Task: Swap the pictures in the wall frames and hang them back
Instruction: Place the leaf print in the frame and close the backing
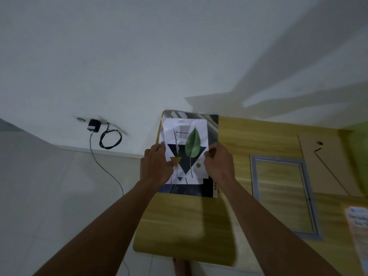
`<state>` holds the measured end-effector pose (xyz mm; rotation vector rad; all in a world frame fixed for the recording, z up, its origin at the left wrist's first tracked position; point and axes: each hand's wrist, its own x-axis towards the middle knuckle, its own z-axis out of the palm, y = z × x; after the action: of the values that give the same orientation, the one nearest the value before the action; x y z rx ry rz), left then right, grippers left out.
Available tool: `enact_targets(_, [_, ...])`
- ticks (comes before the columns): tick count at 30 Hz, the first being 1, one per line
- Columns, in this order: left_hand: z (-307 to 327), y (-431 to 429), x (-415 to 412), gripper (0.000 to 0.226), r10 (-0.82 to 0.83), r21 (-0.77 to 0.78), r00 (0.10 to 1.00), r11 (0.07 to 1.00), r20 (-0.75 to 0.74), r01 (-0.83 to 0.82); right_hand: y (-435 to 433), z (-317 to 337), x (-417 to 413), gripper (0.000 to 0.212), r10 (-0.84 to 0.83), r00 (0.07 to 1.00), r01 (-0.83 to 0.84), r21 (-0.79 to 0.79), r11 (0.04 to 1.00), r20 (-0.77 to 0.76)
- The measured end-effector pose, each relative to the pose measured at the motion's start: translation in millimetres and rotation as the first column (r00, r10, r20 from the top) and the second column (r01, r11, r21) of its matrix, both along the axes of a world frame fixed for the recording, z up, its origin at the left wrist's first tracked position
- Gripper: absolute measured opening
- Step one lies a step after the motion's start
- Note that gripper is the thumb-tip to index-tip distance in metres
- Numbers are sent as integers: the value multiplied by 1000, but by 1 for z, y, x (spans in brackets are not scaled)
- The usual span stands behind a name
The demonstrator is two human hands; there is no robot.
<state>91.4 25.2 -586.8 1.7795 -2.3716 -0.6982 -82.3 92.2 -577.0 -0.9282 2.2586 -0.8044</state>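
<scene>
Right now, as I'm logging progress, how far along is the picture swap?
Done: a grey frame lies emptied on the table, what looks like its backing board beside it. In hand: left hand and right hand hold the leaf print by its edges over a dark sheet. Left: fitting the prints, closing the backs and hanging; no frame shows on the wall.
</scene>
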Motion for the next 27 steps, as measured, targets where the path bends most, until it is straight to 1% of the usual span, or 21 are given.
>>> enact_targets(2, [2, 0, -2, 68, 32, -7, 999, 999, -12, -33, 1, 7, -3, 16, -7, 1000, 8, -38, 999, 23])
enact_targets(4, [9, 0, -5, 63, 57, -31, 996, 998, -74, -59, 0, 12, -8, 19, -12, 996, 18, -68, 998, 84])
enact_targets(7, [23, 0, -13, 48, 91, -46, 954, 993, -287, -109, 1, 18, -18, 23, -69, 968, 97, -106, 990, 243])
enact_targets(8, [30, -1, -15, 45, 130, -17, 928, 989, -349, -145, 2, 22, -20, 22, -88, 953, 125, -111, 986, 289])
enact_targets(10, [40, -7, -19, 41, 217, 91, 874, 976, -435, -197, 5, 33, -26, 20, -104, 942, 146, -112, 983, 319])
enact_targets(13, [60, -15, -23, 34, 309, 262, 796, 945, -520, -196, 15, 46, -35, 18, -83, 953, 119, -107, 987, 291])
enact_targets(15, [73, -16, -26, 31, 344, 351, 746, 923, -570, -158, 24, 54, -42, 18, -74, 960, 105, -102, 989, 269])
enact_targets(18, [95, -8, -38, 29, 313, 355, 725, 929, -614, -101, 39, 66, -51, 19, -78, 971, 97, -74, 993, 225])
enact_targets(19, [101, -4, -44, 29, 308, 351, 714, 932, -628, -93, 45, 70, -52, 26, -74, 981, 85, -57, 995, 180])
enact_targets(21, [111, 7, -58, 29, 321, 361, 681, 928, -659, -88, 59, 79, -52, 49, -44, 998, 46, -43, 998, 34])
enact_targets(22, [115, 14, -66, 28, 337, 376, 663, 922, -669, -90, 67, 84, -50, 55, -10, 999, 9, -54, 998, -34])
enact_targets(23, [121, 23, -73, 29, 340, 382, 654, 920, -676, -84, 74, 90, -48, 55, 36, 996, -42, -67, 997, -83])
enact_targets(25, [123, 38, -87, 32, 337, 389, 648, 919, -684, -67, 88, 102, -41, 48, 148, 979, -158, -66, 985, -137])
enact_targets(27, [125, 53, -100, 34, 312, 380, 666, 924, -677, -46, 102, 111, -34, 45, 224, 958, -237, -56, 970, -179])
